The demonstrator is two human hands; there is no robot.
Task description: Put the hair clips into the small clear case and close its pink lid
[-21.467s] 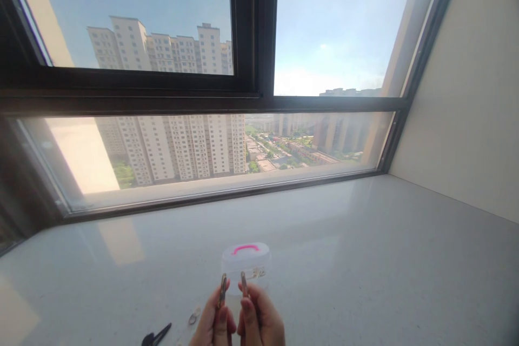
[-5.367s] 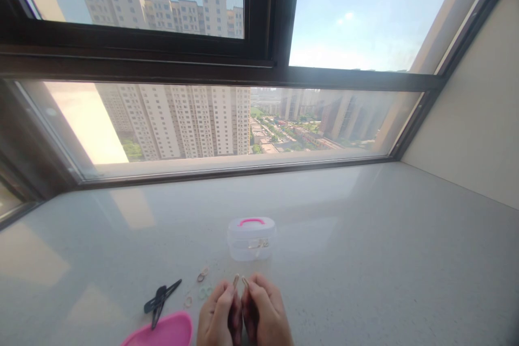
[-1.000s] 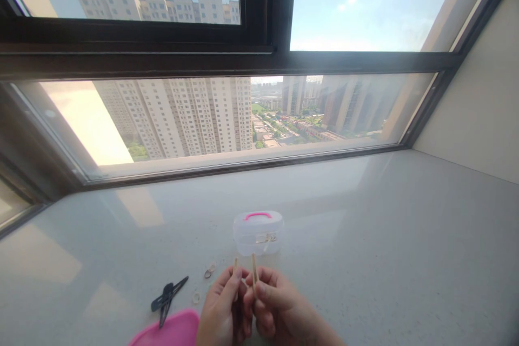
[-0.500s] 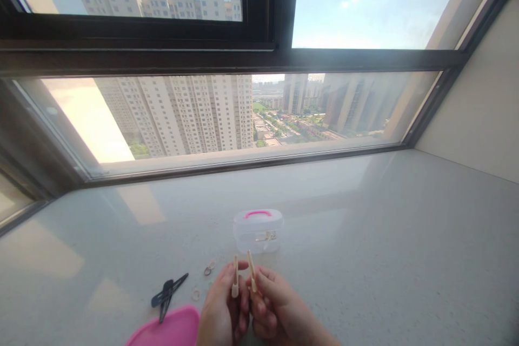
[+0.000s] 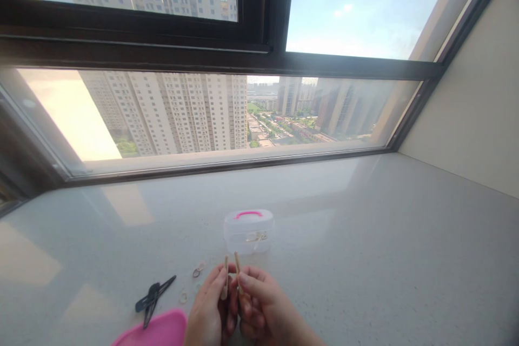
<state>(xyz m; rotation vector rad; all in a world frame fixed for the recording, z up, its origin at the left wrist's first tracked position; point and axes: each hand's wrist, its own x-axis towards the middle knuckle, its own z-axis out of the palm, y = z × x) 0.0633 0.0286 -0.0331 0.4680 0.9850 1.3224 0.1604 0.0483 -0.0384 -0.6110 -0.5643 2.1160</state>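
1. Head view: the left pale clip is pinched upright by the closed fingers of the left hand.
2. The right pale clip, slightly tilted, is gripped likewise by the right hand, near the clear box.
3. Darker-looking pieces were held in the earliest frame; the pink tray has since come into view, near left.

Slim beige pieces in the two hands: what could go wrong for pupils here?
The left hand and right hand each pinch a slim beige piece in the fingers, so one might slip.
The pale ring near the left hand blends with the sill and could be brushed aside.
The black clips cross beside the pink dish; a nudge may shift them.
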